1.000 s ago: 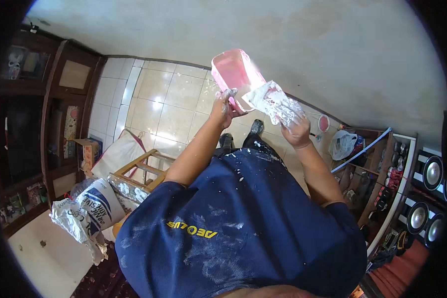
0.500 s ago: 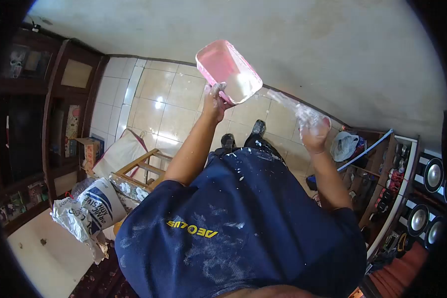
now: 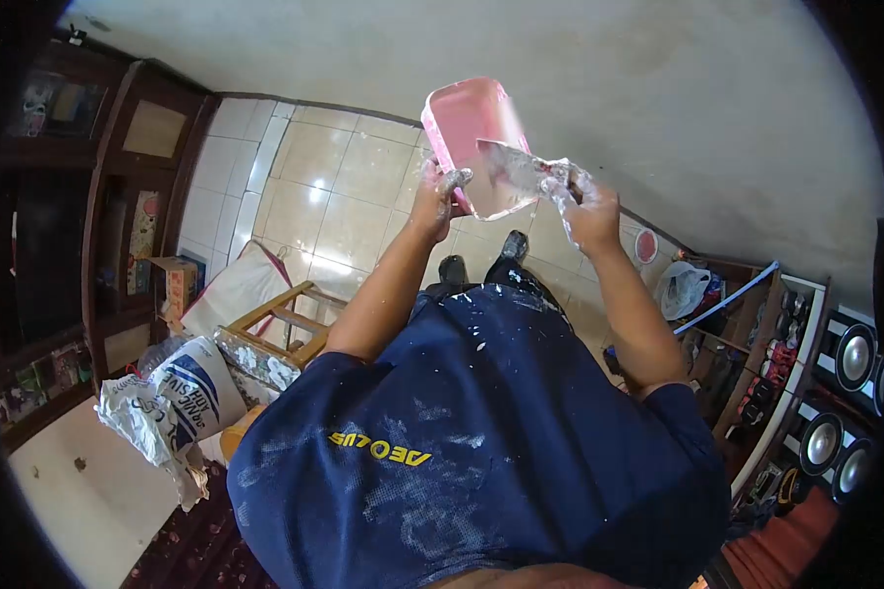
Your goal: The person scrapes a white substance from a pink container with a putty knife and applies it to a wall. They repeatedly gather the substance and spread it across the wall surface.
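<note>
My left hand [image 3: 440, 201], spotted with white paste, grips a pink plastic tub [image 3: 465, 113] by its near left edge. White smears coat the tub's rim and inside. In my right hand [image 3: 591, 218], whose fingers are caked with the same paste, is a putty knife [image 3: 514, 169]. Its blade reaches across the tub's opening from the right, and part of the far wall of the tub blurs behind it. Both hands are raised in front of my body, above the tiled floor [image 3: 349, 206].
A grey wall [image 3: 658, 108] rises just ahead. To the left are a dark wooden cabinet [image 3: 108, 206], a paint-spattered wooden ladder [image 3: 300, 319] and a printed adhesive bag [image 3: 201, 393]. On the right stand a shoe rack [image 3: 756, 368], a blue pole [image 3: 727, 294] and speakers [image 3: 820, 437].
My right hand has swung left with the putty knife, bringing the blade from beside the wall to the tub. The tub has shifted slightly right and turned.
</note>
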Demonstrator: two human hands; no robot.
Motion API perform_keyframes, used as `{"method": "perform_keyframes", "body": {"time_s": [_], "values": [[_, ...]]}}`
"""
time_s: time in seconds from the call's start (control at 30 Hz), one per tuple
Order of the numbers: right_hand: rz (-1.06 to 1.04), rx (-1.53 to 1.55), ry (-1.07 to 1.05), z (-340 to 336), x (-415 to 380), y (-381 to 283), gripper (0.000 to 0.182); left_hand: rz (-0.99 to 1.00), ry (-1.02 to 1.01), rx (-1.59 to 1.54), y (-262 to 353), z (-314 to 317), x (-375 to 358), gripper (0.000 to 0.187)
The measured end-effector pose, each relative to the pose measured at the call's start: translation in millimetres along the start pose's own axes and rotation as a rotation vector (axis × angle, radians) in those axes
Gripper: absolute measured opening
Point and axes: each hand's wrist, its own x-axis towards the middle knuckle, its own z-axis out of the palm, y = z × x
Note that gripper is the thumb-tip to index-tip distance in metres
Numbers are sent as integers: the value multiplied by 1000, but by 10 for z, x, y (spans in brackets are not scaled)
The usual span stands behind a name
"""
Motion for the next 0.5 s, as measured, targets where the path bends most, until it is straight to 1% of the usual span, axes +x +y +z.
{"method": "perform_keyframes", "body": {"time_s": [0.03, 0.07, 0.13, 0.2, 0.27, 0.3, 0.33, 0.4, 0.43, 0.5], "values": [[19, 95, 85, 86, 30, 28, 18, -19, 0, -7, -20, -30, 6, 67], [17, 96, 84, 88, 50, 23, 18, -16, 2, -6, -20, -33, 1, 67], [-162, 384, 238, 74, 78, -46, 19, -15, 26, 16, -8, -23, -25, 64], [-167, 413, 227, -22, 93, 61, 20, -4, 24, 13, -24, -28, -35, 62], [-206, 187, 219, -101, 38, 76, 20, 9, 20, 10, -31, -6, -28, 60], [-132, -20, 169, -163, -52, -123, 21, 36, 30, -31, -28, 6, -33, 62], [-133, -20, 169, -145, -73, -163, 21, 63, 40, -73, -22, 20, -44, 65], [-527, -293, 189, -116, -108, -196, 22, 59, 48, -71, 26, 67, -89, 65], [-479, -307, 138, -82, -134, -101, 23, 54, 56, -68, 36, 91, -108, 65], [-494, -309, 133, 62, -125, -13, 23, 60, 41, -58, 17, 118, -124, 64]]}}
